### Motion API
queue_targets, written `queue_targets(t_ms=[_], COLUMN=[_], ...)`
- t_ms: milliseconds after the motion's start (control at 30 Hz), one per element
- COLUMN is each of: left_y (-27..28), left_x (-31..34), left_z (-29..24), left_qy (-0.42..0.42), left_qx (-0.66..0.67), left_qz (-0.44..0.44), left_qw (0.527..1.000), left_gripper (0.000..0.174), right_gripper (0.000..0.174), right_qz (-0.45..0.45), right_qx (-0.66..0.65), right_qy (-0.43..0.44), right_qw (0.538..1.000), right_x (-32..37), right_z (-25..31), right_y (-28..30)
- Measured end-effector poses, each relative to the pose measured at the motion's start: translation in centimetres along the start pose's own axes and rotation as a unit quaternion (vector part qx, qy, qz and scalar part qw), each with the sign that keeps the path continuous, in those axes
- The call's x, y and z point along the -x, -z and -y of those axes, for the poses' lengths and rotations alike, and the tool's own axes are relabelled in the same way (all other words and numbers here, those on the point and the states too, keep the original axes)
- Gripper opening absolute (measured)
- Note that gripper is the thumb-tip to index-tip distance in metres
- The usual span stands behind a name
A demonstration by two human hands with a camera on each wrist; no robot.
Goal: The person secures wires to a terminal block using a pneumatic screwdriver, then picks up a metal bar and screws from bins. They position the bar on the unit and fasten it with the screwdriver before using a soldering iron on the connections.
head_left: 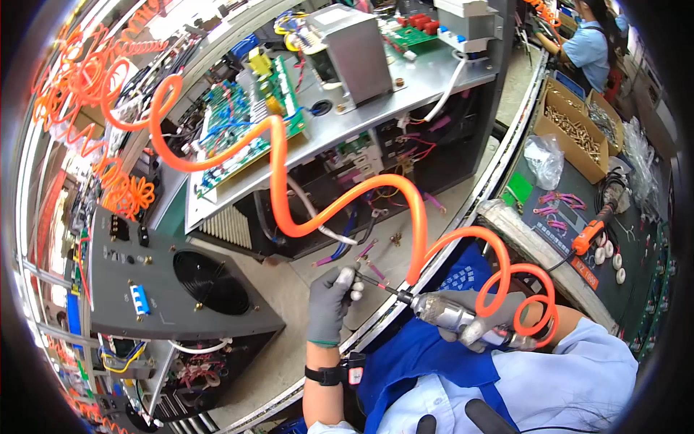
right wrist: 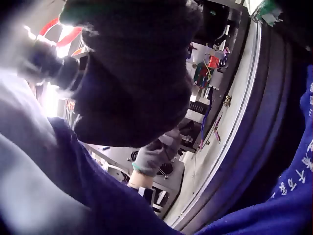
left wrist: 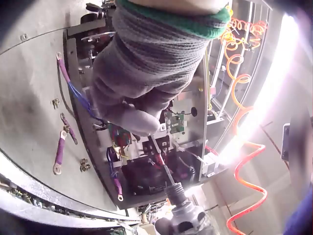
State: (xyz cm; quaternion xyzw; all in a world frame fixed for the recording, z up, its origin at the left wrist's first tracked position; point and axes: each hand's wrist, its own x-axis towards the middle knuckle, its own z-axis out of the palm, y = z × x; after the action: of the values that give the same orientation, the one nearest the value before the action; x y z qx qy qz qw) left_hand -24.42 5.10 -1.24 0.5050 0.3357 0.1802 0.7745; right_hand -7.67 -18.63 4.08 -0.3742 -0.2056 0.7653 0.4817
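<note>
My gloved right hand (head_left: 473,322) grips the body of a silver air screwdriver (head_left: 442,309), which an orange coiled hose feeds. Its long thin bit (head_left: 383,286) points left, to the fingertips of my gloved left hand (head_left: 331,300), which pinch at the bit's end. In the left wrist view the left hand (left wrist: 146,83) has thumb and fingers together at the bit's tip, above the tool's threaded nose (left wrist: 176,193); a small part there cannot be made out. The right wrist view shows the right glove (right wrist: 134,73) dark and close, hiding the tool's grip.
An open cabinet with circuit boards (head_left: 249,116) and a metal-cased block (head_left: 354,54) stands ahead. A dark fan panel (head_left: 181,282) is at left. Purple-ended cables (head_left: 369,249) and bolts lie on the bench. At right are a screw box (head_left: 571,130) and an orange-black tool (head_left: 589,235); a person sits beyond.
</note>
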Motion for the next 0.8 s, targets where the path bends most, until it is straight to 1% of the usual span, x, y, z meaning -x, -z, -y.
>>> queue_targets(t_ms=[33,67,100,133,167,200,233,300,333,367,433,467,500,567,600,633,700,733,800], left_y=[-0.4,0.0,-0.4,-1.1,-1.6,-2.0,-3.0,-3.6,-4.1,-4.7,-6.2,-6.2,-6.6,-7.8,-8.3,-9.0,-10.7,-11.0,-11.7], left_x=[-0.1,-0.8,-0.9,-1.0,-1.3,-1.7,-1.6,-2.1,-2.3,-2.6,-3.3,-3.9,-4.3,-5.5,-6.1,-6.4,-6.6,-6.9,-7.5], left_z=[-0.2,0.2,-0.1,-0.7,-1.1,-1.3,-1.7,-1.1,-0.9,-0.8,-0.8,-0.1,0.3,0.7,1.0,0.8,-0.1,0.2,-0.1], left_qy=[-0.017,-0.01,-0.007,0.005,0.017,0.062,0.08,0.064,0.062,0.064,0.036,0.042,0.084,0.137,0.13,0.13,0.079,0.083,0.084], left_qx=[-0.017,-0.019,-0.02,0.006,0.03,0.019,0.033,0.015,0.075,0.074,0.004,0.017,0.018,0.166,0.158,0.158,0.049,0.035,0.039], left_qz=[0.0,0.013,0.016,0.017,0.018,0.016,0.009,0.017,0.064,0.065,0.08,0.093,0.051,0.123,0.145,0.145,0.133,0.14,0.147], left_qw=[1.0,1.0,1.0,1.0,0.999,0.998,0.996,0.998,0.993,0.993,0.996,0.995,0.995,0.969,0.968,0.968,0.987,0.986,0.985], left_gripper=[0.028,0.022,0.022,0.02,0.018,0.018,0.019,0.021,0.022,0.022,0.022,0.022,0.021,0.022,0.021,0.021,0.019,0.03,0.031], right_gripper=[0.072,0.067,0.072,0.078,0.084,0.09,0.09,0.091,0.091,0.091,0.092,0.092,0.093,0.093,0.093,0.094,0.094,0.095,0.095], right_qz=[-0.003,-0.014,-0.002,0.001,0.0,-0.003,-0.001,-0.007,-0.01,-0.016,-0.031,-0.039,-0.049,-0.065,-0.073,-0.077,-0.086,-0.09,-0.105], right_qx=[0.039,0.093,0.172,0.249,0.266,0.284,0.294,0.286,0.275,0.269,0.261,0.255,0.249,0.243,0.24,0.237,0.233,0.23,0.218], right_qy=[0.005,-0.003,0.055,0.114,0.139,0.164,0.18,0.179,0.174,0.172,0.17,0.169,0.168,0.165,0.163,0.164,0.162,0.158,0.138], right_qw=[0.999,0.996,0.984,0.962,0.954,0.945,0.939,0.941,0.945,0.948,0.95,0.951,0.953,0.954,0.954,0.954,0.955,0.956,0.96], right_x=[0.0,0.0,-1.0,-2.1,-1.8,-1.5,-1.4,-0.7,-0.2,0.4,1.2,1.6,2.1,2.9,3.3,3.7,4.4,4.6,4.9], right_z=[-0.1,-0.2,-1.7,-3.3,-2.7,-2.1,-2.0,-2.0,-2.0,-2.0,-1.8,-1.7,-1.6,-1.4,-1.3,-1.3,-1.3,-1.4,-1.6], right_y=[0.1,0.3,2.0,3.7,3.6,3.5,3.6,3.7,3.8,4.0,4.6,4.8,5.2,5.9,6.4,6.8,7.5,7.7,7.8])
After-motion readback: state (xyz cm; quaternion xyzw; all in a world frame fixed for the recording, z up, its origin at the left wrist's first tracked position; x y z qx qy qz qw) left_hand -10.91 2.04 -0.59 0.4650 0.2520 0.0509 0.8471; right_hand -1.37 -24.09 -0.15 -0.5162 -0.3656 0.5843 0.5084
